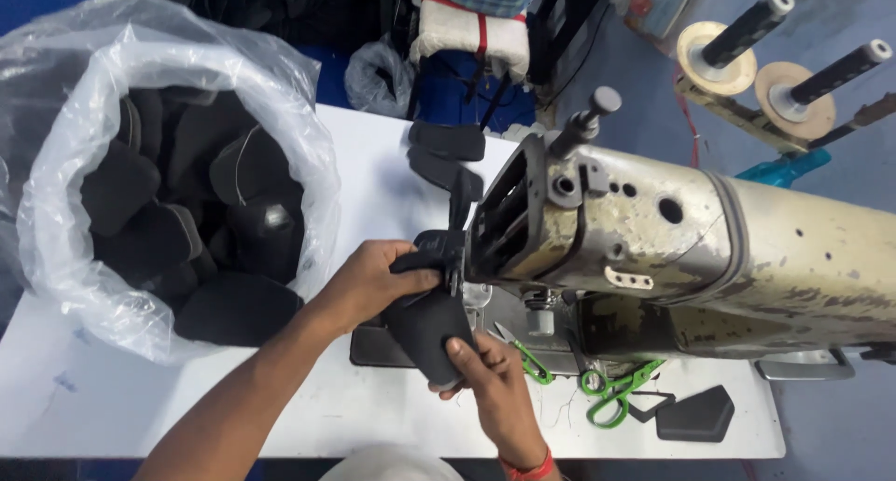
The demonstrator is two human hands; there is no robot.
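My left hand (373, 278) grips the upper end of a black padded fabric piece (427, 327), pressing it by the needle end of an old cream sewing machine (691, 248). From below, my right hand (493, 374) holds the same piece, thumb on its lower edge. The piece lies over the machine's grey bed plate (373, 348). A chain of sewn black pieces (448, 159) trails away behind the needle area across the white table (355, 411). The needle itself is hidden by the machine head.
A large clear plastic bag (177, 178) full of black fabric pieces stands at the left. Green-handled scissors (611, 392) and green snips (532, 364) lie under the machine arm, beside a loose black piece (695, 414). Two thread-stand spindles (793, 70) rise at the far right.
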